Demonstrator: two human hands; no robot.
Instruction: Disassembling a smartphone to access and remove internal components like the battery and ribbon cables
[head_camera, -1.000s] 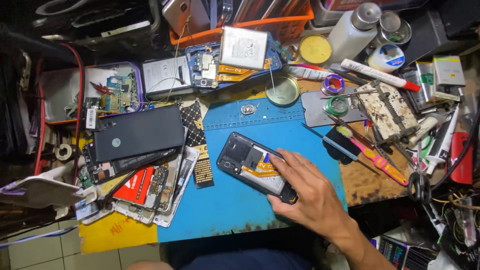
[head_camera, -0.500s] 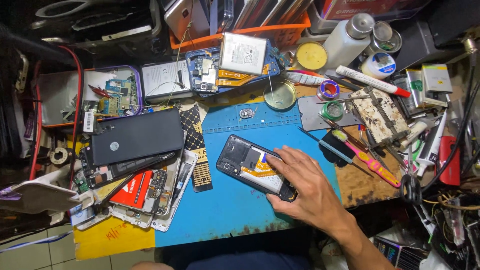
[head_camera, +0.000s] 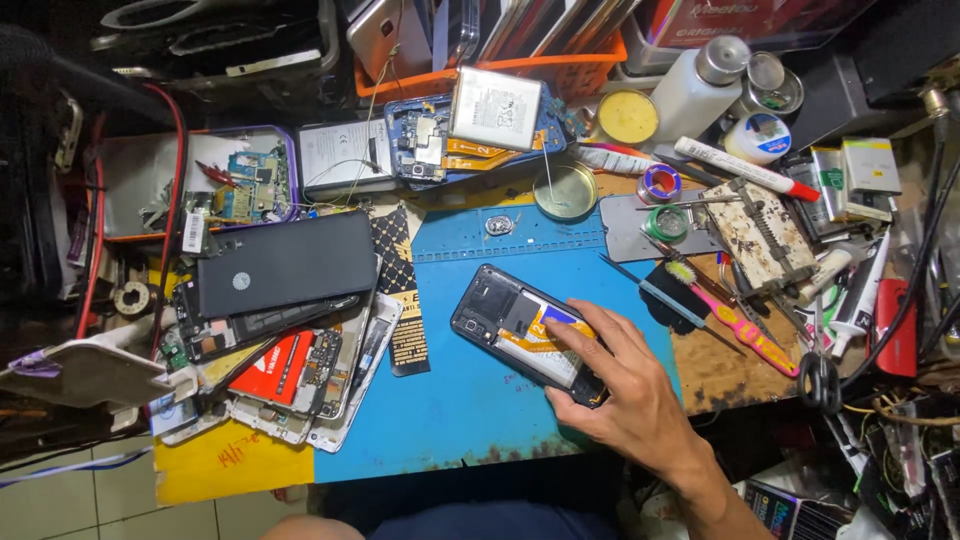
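My right hand (head_camera: 625, 385) rests on the near end of an opened black phone (head_camera: 505, 320) lying back-up and tilted on the blue work mat (head_camera: 450, 420). The fingers press on the phone's exposed battery and hold its lower edge. The phone's back cover is off and its insides show. My left hand is out of view.
A stack of black phones and dismantled phone parts (head_camera: 285, 300) lies left of the mat. Another opened blue phone with a loose battery (head_camera: 480, 125) sits at the back. Screwdrivers and tweezers (head_camera: 720, 310), a white bottle (head_camera: 700, 85), small tins and scissors (head_camera: 820, 375) crowd the right.
My right hand stays on the opened phone with only a slight shift of the fingers. The view has shifted a little.
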